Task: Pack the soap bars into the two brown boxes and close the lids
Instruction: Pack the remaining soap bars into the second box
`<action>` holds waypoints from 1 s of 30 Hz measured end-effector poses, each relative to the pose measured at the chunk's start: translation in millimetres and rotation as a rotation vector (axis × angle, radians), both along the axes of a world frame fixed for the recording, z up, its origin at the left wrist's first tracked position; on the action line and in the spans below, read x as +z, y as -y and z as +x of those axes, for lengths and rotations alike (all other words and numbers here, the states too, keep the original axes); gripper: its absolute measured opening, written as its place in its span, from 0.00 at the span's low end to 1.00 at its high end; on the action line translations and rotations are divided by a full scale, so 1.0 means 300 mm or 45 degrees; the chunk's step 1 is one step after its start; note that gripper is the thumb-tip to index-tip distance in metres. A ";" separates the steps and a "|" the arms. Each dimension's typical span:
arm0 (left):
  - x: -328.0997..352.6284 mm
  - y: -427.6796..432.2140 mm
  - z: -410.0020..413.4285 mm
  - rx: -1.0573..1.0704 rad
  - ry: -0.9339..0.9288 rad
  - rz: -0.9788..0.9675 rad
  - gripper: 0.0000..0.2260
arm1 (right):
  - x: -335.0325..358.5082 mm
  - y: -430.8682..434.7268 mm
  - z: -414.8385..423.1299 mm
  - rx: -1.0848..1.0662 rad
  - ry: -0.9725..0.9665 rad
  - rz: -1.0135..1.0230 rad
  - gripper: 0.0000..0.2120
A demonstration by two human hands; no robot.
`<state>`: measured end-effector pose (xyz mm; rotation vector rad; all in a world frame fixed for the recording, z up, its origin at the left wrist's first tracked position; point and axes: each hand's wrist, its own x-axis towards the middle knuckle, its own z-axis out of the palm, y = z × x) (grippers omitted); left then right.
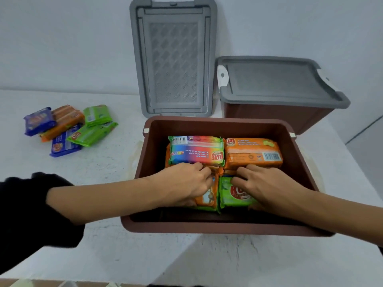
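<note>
An open brown box [145, 162] stands in front of me with several wrapped soap bars inside. A rainbow-wrapped bar [195, 150] and an orange bar [252, 153] lie at the far side. My left hand [186, 182] grips an orange bar [208, 196] at the near left of the box. My right hand [263, 186] grips a green bar [234, 193] beside it. The box's grey lid [174, 59] leans upright against the wall behind. A second brown box [275, 112] stands at the back right, with its grey lid [277, 79] on.
A loose pile of soap bars [68, 127] in purple, orange, green and blue wrappers lies on the white table [103, 204] at the left. The table's right edge runs just past the boxes. A black sleeve [31, 214] covers my left upper arm.
</note>
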<state>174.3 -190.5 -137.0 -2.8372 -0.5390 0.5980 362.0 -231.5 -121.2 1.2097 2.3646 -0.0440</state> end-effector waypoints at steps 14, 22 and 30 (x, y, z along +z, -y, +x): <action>0.273 -0.147 -0.417 0.670 0.986 0.010 0.13 | 0.317 -0.254 -0.176 0.006 -0.736 0.136 0.22; 0.240 -0.278 -0.915 1.481 0.968 0.042 0.16 | 0.262 -0.545 -0.551 0.174 -0.843 0.076 0.23; 0.013 -0.462 -1.137 2.226 1.174 -0.337 0.32 | 0.049 -0.793 -0.916 0.104 -0.689 -0.100 0.26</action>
